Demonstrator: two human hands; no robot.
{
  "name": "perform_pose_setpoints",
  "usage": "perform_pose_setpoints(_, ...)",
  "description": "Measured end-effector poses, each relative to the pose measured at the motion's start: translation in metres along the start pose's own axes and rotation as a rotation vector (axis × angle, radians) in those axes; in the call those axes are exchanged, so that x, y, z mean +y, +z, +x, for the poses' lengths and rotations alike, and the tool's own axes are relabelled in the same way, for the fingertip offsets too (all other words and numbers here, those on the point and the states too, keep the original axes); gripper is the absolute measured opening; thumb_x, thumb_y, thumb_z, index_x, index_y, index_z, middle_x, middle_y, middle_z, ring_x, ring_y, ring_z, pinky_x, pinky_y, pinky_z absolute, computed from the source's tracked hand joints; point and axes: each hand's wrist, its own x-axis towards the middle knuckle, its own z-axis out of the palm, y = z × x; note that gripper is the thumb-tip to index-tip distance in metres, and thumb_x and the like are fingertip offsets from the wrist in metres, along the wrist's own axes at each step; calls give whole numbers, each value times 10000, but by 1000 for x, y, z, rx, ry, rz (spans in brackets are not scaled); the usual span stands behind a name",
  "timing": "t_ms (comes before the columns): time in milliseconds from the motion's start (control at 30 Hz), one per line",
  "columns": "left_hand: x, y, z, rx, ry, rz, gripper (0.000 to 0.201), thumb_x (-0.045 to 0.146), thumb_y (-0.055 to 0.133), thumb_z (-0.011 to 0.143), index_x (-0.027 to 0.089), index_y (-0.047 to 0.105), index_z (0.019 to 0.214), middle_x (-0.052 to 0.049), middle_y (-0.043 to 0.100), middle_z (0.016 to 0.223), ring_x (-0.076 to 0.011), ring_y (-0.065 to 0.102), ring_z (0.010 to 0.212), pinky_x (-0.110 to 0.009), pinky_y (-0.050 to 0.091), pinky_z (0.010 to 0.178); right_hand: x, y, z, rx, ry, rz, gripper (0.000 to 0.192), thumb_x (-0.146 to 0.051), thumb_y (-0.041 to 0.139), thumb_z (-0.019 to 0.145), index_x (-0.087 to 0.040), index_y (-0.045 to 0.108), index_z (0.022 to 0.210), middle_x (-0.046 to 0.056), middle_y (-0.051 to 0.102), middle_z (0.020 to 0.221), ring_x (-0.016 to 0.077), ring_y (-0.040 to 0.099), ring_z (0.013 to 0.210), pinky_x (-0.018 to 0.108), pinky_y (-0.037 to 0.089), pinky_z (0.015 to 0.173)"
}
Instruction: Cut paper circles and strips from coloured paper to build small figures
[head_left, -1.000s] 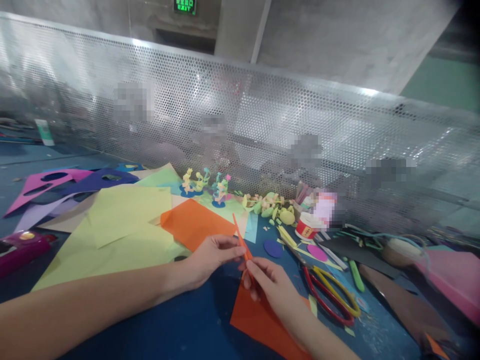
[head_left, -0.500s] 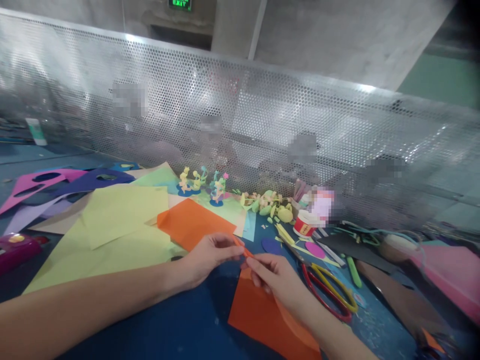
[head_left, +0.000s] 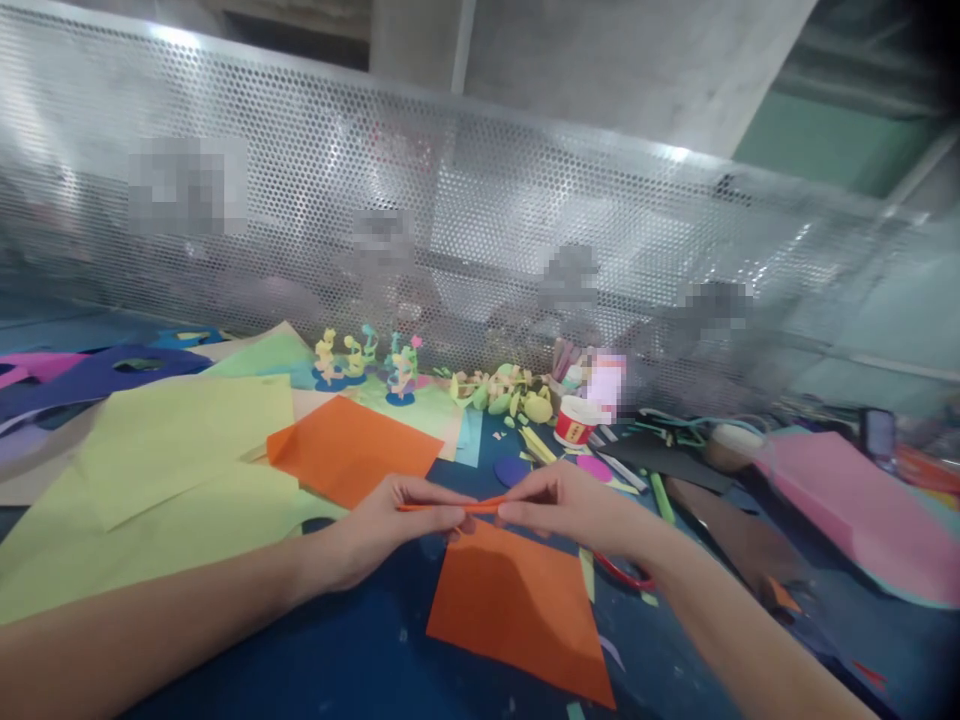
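A thin orange strip (head_left: 484,507), paper or felt, stretches level between my two hands. My left hand (head_left: 409,510) pinches its left part between thumb and fingers. The right end is pinched by my right hand (head_left: 574,505). Below the hands an orange sheet (head_left: 517,610) lies on the blue table (head_left: 322,655). Another orange sheet (head_left: 352,445) rests just beyond my left hand. Under my right forearm shows a red scissor handle (head_left: 626,572); the rest of the scissors is mostly hidden.
Yellow-green sheets (head_left: 195,510) spread at left. Small figures on blue discs (head_left: 401,395) stand near the perforated metal screen (head_left: 510,200). A red and white cup (head_left: 576,422) is at the back, right of yellow-green cutouts (head_left: 510,392). Pink sheets (head_left: 847,500) lie at right; blurred people show through the screen.
My right hand has risen beside my left, and the orange strip has turned from slanted to level. The view has shifted right, and the near orange sheet is more exposed.
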Motion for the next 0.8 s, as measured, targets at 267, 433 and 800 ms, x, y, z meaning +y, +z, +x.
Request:
perform_pose_setpoints(267, 19, 16, -1, -283, -107, 140, 324, 363, 670, 708, 187, 675, 980, -66, 708, 841, -175, 636, 742, -280, 479, 697, -6, -18, -23, -124, 39, -156, 300, -458, 574, 756, -220, 747, 814, -33, 420, 479, 70, 228, 440, 223, 173, 403)
perform_pose_setpoints(433, 11, 37, 3, -315, -167, 227, 263, 379, 665, 685, 188, 707, 860, -39, 698, 696, -156, 621, 560, -245, 469, 567, -3, -10, -41, -129, 65, -153, 293, -448, 581, 752, -208, 743, 796, -22, 510, 497, 66, 322, 430, 196, 242, 396)
perform_pose_setpoints(800, -10, 50, 23, -217, -188, 100, 263, 360, 714, 635, 156, 720, 800, -62, 711, 718, -159, 633, 558, -270, 503, 600, 79, -58, -168, 803, 550, -791, 263, -291, 492, 787, -165, 594, 995, 110, 669, 982, 247, 622, 914, 327, 452, 797)
